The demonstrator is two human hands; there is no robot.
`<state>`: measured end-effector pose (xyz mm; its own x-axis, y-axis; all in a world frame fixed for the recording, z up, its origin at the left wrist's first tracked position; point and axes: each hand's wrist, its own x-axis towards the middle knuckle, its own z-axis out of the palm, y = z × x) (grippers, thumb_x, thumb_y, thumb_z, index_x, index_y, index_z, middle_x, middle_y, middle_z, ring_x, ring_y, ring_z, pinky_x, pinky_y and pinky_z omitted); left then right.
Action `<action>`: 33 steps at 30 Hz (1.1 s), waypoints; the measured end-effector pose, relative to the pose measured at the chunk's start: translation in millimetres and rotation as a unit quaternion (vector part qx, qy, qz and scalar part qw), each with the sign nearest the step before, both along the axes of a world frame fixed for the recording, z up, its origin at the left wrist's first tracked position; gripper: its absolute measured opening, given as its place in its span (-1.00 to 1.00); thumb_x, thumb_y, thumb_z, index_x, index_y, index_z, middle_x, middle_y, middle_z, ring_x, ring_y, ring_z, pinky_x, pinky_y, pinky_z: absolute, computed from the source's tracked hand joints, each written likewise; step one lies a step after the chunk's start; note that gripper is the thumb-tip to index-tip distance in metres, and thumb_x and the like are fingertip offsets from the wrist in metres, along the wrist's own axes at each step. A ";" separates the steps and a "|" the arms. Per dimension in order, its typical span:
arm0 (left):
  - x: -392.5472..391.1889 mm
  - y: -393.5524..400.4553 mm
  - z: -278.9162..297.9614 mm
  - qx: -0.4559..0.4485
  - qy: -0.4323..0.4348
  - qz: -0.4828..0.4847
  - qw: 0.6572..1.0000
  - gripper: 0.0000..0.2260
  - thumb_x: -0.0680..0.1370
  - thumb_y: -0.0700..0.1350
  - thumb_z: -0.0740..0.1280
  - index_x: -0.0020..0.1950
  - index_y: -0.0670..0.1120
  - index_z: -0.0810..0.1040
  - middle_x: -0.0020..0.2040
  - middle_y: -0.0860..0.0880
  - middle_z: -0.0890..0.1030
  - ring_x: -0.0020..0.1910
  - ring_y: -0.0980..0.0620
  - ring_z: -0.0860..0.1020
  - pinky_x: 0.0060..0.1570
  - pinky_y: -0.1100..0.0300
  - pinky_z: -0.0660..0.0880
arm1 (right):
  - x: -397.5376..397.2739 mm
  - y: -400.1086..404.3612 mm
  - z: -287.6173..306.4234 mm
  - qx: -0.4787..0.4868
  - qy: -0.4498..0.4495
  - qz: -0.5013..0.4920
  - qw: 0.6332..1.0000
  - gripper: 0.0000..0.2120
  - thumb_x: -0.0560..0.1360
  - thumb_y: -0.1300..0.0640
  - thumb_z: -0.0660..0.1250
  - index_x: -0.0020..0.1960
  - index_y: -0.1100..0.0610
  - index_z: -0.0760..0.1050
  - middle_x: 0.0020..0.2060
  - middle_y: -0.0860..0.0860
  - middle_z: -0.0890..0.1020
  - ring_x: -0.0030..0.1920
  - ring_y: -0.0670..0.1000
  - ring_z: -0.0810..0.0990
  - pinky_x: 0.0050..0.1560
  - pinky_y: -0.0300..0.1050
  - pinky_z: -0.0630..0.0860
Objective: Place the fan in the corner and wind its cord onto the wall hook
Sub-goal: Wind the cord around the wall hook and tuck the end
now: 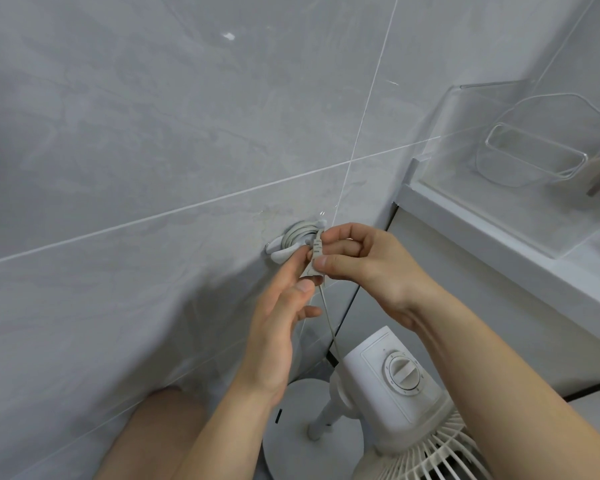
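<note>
The winding step looked nearly done, the fan [399, 386] already standing in the corner below the hands. Several turns of cord [293, 237] lay coiled around the wall hook [278, 249], just beyond the fingertips and touching the tile.

The right hand [368, 265] had its grip pressed together on the plug [313, 259], thumb under and fingers curled over. The left hand [284, 310] pinched the same plug from below, its remaining fingers loosely spread. The plug's long axis ran roughly up and down, slightly tilted; which end carried the prongs could not be made out behind the fingers. From just under both grips, one straight run of cord dropped down and to the right toward the fan's control housing, whose dial faced up at the camera.

The next move probably called for tucking the plug end into or behind the coil, so the turns would hold on the hook without springing loose, while leaving that last run slack rather than taut.
</note>
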<state>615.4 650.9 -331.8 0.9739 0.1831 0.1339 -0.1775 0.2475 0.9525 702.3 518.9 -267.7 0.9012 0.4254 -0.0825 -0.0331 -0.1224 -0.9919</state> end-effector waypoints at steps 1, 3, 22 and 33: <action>0.0 -0.1 -0.2 -0.002 0.003 0.002 1.000 -0.33 0.43 0.20 0.25 0.53 0.04 0.41 0.40 0.16 0.57 0.35 0.09 0.55 0.18 -0.08 0.50 | -0.3 0.3 -0.3 -0.009 -0.010 -0.004 1.000 -0.74 0.47 0.41 0.50 0.11 0.22 0.59 -0.15 0.10 0.75 -0.13 -0.01 0.72 0.02 -0.20 0.65; 0.6 0.3 -0.6 -0.007 0.013 0.011 1.000 -0.34 0.42 0.19 0.27 0.52 0.05 0.43 0.39 0.18 0.58 0.35 0.11 0.55 0.19 -0.08 0.50 | -1.3 0.3 -1.0 -0.048 -0.056 -0.008 0.997 -0.75 0.45 0.40 0.52 0.08 0.21 0.60 -0.19 0.10 0.73 -0.16 -0.01 0.69 -0.04 -0.24 0.64; 19.8 -19.4 -7.5 0.002 0.070 0.133 0.989 -0.85 0.62 -0.13 0.39 0.15 0.03 0.68 -0.04 -0.03 0.75 -0.02 -0.05 0.71 -0.09 0.02 0.68 | 10.8 0.6 -10.9 -0.164 -0.213 -0.015 0.963 -0.84 0.53 0.30 0.45 -0.03 0.06 0.71 -0.15 0.01 0.75 -0.18 -0.09 0.66 -0.15 -0.40 0.48; 17.5 -14.7 -7.6 0.014 0.060 0.149 0.987 -0.79 0.55 0.11 0.28 -0.08 0.12 0.70 -0.20 0.04 0.70 -0.31 0.07 0.60 -0.35 0.05 0.46 | 14.8 9.3 -16.1 -0.202 -0.255 -0.066 0.943 -0.90 0.41 0.12 0.58 -0.17 0.01 0.67 -0.32 -0.10 0.68 -0.27 0.06 0.56 -0.25 -0.25 0.49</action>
<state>632.9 636.1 -339.4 0.8867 0.4613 0.0311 -0.1246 0.1736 0.9769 717.1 528.2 -283.8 0.9105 0.3334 0.2445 0.3942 -0.5218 -0.7565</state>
